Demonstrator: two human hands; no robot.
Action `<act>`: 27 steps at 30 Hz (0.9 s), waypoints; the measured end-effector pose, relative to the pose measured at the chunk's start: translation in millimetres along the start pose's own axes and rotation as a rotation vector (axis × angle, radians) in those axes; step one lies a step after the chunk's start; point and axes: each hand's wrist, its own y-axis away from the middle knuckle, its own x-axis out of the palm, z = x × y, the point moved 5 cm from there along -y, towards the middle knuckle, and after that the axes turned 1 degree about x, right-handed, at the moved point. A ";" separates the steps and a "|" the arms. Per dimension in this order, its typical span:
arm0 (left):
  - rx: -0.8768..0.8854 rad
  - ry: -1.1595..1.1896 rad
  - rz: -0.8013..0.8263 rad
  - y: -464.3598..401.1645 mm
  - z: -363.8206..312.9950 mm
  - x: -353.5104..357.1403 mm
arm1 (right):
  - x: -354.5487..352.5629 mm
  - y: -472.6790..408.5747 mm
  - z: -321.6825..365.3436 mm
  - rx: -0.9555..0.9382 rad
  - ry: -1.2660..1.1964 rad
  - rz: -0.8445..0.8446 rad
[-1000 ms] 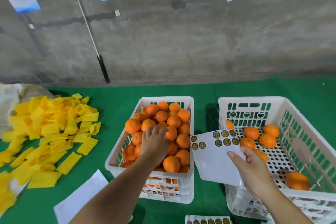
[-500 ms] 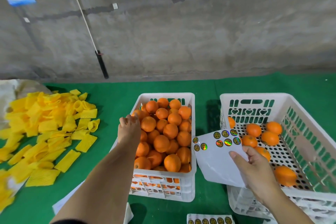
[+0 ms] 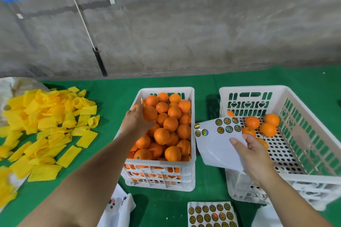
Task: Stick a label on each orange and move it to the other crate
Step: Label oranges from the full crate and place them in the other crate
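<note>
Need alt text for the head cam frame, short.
A person's left hand grips an orange at the top of a full white crate, while the right hand holds a partly used sticker sheet over a second crate holding a few oranges. Yellow foam sleeves lie on the green cloth to the left.
</note>
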 end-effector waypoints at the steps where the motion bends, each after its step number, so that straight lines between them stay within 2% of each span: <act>1: -0.034 0.229 0.049 12.4 -11.9 2.3 | -0.4 1.1 0.9 0.003 -0.027 -0.001; 3: -0.058 0.685 0.200 48.9 -40.9 11.9 | -1.3 3.6 3.1 0.004 -0.063 -0.002; 5: -0.008 1.054 0.367 89.6 -68.9 26.6 | -1.3 7.9 5.2 0.015 -0.089 -0.003; 8: 0.027 1.390 0.533 140.0 -90.6 40.7 | 7.2 19.8 10.6 0.037 -0.150 -0.007; 10: 0.050 1.487 0.564 155.9 -96.2 36.0 | 19.2 31.8 15.8 0.043 -0.157 -0.022; 15: 0.128 1.590 0.566 162.8 -74.9 10.1 | 60.7 69.3 24.6 -0.027 -0.011 -0.094; 17: 0.084 1.513 0.541 167.6 -54.8 8.6 | 73.3 87.0 31.4 -0.140 0.330 -0.248; 19: 0.079 1.395 0.531 174.8 -35.1 7.6 | 93.2 113.4 50.9 -0.413 0.753 -0.383; 20: 0.114 1.355 0.555 176.9 -29.3 5.5 | 108.6 124.5 61.4 -0.584 0.890 -0.361; 22: 0.153 1.307 0.625 185.9 -21.4 -0.5 | 137.3 142.0 70.8 -0.788 1.001 -0.103; 23: 0.172 1.291 0.635 188.6 -19.4 -5.5 | 146.4 145.1 72.8 -0.823 1.011 0.031; 25: 0.193 1.239 0.632 193.4 -17.0 -15.7 | 153.1 145.0 73.3 -0.766 0.997 0.191; 27: 0.211 1.186 0.604 196.9 -17.5 -24.4 | 149.0 141.1 74.7 -0.675 0.974 0.236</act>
